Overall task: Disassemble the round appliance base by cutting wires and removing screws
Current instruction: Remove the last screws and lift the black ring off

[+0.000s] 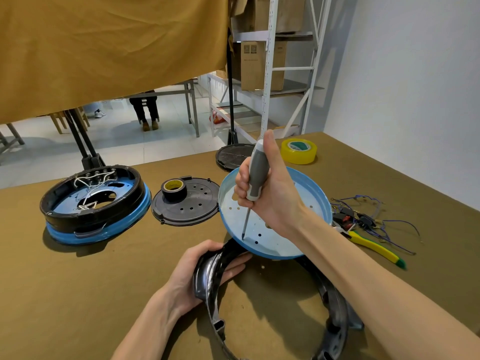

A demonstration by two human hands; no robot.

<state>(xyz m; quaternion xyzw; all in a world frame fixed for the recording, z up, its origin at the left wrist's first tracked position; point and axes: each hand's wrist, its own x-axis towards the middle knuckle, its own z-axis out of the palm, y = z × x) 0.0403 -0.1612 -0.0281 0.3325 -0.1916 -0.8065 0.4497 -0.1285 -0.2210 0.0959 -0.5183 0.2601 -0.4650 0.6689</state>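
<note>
A black plastic ring (335, 305) lies on the table in front of me, with a tilted light-blue round metal plate (306, 203) resting on its far side. My left hand (200, 274) grips the ring's left rim. My right hand (270, 190) grips a grey-handled screwdriver (255, 175) upright, and its tip touches the plate near the front edge. A second round appliance base (96, 203), black over blue with white wires inside, sits at the far left.
A black perforated cover (192, 206) with a roll of black tape (174, 188) lies between the bases. Cut wires and small parts (363, 216) and yellow-handled cutters (374, 246) lie at the right. Yellow tape (298, 150) and another black disc (231, 155) sit at the back.
</note>
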